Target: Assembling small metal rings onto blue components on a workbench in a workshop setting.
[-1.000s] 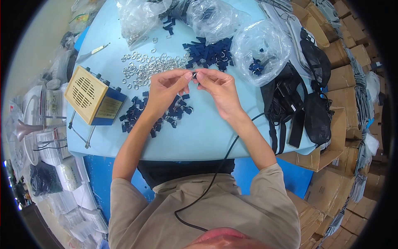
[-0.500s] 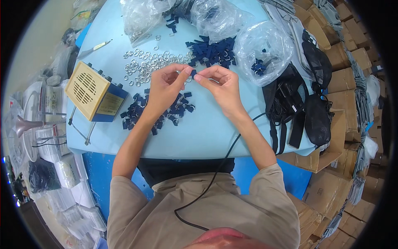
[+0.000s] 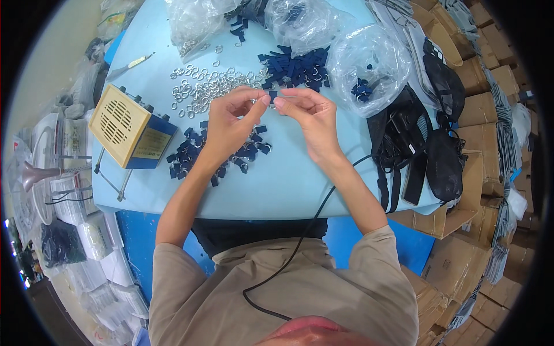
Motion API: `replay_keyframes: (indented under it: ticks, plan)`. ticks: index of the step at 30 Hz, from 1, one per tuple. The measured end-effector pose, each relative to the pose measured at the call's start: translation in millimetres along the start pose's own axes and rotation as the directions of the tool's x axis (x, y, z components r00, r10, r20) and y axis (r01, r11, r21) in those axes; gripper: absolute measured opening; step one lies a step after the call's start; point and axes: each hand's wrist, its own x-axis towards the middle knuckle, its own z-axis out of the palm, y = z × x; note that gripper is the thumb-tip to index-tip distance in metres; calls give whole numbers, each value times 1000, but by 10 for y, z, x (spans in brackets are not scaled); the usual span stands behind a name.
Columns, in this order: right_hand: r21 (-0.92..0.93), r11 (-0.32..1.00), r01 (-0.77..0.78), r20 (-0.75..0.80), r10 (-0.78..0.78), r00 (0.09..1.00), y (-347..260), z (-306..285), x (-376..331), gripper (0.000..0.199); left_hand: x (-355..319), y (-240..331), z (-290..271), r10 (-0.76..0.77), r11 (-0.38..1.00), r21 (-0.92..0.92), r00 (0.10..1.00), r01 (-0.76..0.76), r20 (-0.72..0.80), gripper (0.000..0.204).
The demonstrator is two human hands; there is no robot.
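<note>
A small navy fabric tab (image 3: 273, 94) is held up over the table between my two hands. My left hand (image 3: 234, 115) pinches its left side with thumb and forefinger. The thumb and forefinger of my right hand (image 3: 312, 117) close on its other side; whether a ring sits in it is too small to tell. Just beyond my left hand lies a heap of silver metal rings (image 3: 199, 87). Loose navy tabs (image 3: 295, 68) are piled past my fingertips. Nearer me, partly behind my left forearm, spread several navy tabs with rings through them (image 3: 187, 151).
Clear plastic bags (image 3: 369, 63) stand along the far side of the blue-covered table (image 3: 277, 190). A cream and blue radio-like box (image 3: 133, 127) is at left, with a knife (image 3: 131, 66) beyond. Black pouches (image 3: 404, 130) and a phone (image 3: 414, 181) lie right; a black cable crosses my front.
My right hand has shifted slightly right and up, and the fingertips are a little farther apart. The navy tab between them now sits slightly higher.
</note>
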Motion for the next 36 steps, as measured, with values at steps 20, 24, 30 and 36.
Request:
replay_keyframes:
  ticks: [20, 24, 30, 36]
  plan:
    - [-900, 196, 390, 8, -886, 464, -719, -708, 256, 10, 73, 45, -36, -174, 983, -80, 981, 167, -91, 19]
    - [-941, 75, 330, 135, -812, 567, -518, -735, 340, 17, 108, 16, -97, -156, 986, -83, 982, 147, -107, 20]
    - [-835, -25, 550, 493, -480, 726, -63, -153, 224, 32, 140, -121, -134, -131, 991, 1, 980, 133, -150, 22]
    - [-806, -32, 591, 566, -332, 754, 293, -162, 288, 33, 138, -120, -96, -94, 995, 14, 985, 98, -143, 24]
